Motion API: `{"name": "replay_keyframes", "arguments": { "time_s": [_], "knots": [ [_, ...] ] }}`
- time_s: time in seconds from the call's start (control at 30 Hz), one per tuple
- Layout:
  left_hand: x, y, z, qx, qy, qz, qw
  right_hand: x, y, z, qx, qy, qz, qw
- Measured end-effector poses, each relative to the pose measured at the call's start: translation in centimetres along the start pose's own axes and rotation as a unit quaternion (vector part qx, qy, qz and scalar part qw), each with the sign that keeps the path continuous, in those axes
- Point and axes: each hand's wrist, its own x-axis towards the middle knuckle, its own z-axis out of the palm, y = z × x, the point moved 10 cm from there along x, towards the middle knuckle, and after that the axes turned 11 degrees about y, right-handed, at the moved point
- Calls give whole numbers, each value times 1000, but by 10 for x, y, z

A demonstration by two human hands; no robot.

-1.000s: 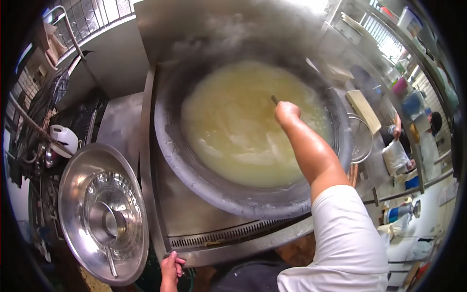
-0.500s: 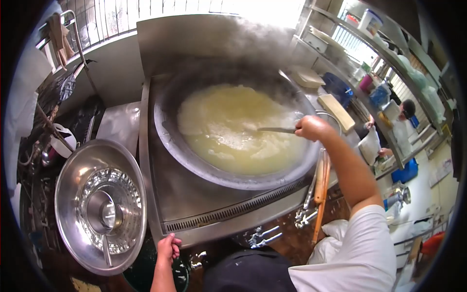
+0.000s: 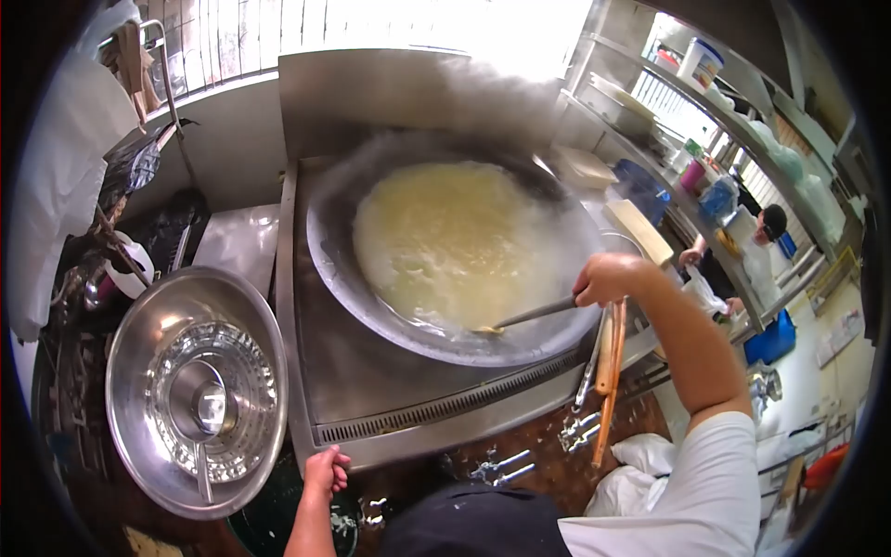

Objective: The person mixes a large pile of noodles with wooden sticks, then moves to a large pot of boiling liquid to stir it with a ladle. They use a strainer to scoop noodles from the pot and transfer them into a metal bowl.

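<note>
My right hand (image 3: 613,278) is closed round the dark handle of a long-handled stirring utensil (image 3: 543,312). It slants down to the left into a huge wok (image 3: 566,345). Its tip meets the liquid near the wok's front rim; the exact shape of its head cannot be made out. Cloudy yellow-green liquid (image 3: 455,223) fills much of the wok and gives off steam. My left hand (image 3: 327,472) hangs by the stove's front edge with its fingers curled in, nothing visible in them. Left of it is a wide steel bowl (image 3: 125,399) containing a perforated insert and a steel ladle (image 3: 203,473).
The wok sits in a steel stove (image 3: 353,395) with a slotted front vent. Wooden-handled tools (image 3: 608,371) hang at its right front corner. A pale rectangular block (image 3: 639,230) and a blue tub (image 3: 640,190) stand on the right. Beyond the shelves is another person (image 3: 768,223).
My right hand has moved slightly down, drawing the utensil's tip from mid-wok to the near rim. The white foam has largely spread out. My left hand stays by the stove edge.
</note>
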Motion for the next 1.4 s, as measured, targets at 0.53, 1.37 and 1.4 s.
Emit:
{"name": "replay_keyframes", "arguments": {
  "time_s": [0.53, 1.37, 1.4],
  "knots": [
    [-13, -4, -8, -27, 83, -72, 994, 301, -54, 15, -121, 116, 22, 986],
    [-4, 2, 0, -4, 5, 14, 1000, -16, -2, -108, 69, 115, -29, 991],
    [-4, 1, 0, -6, 4, 16, 1000, -25, -4, -106, 62, 97, -26, 993]
  ]
}}
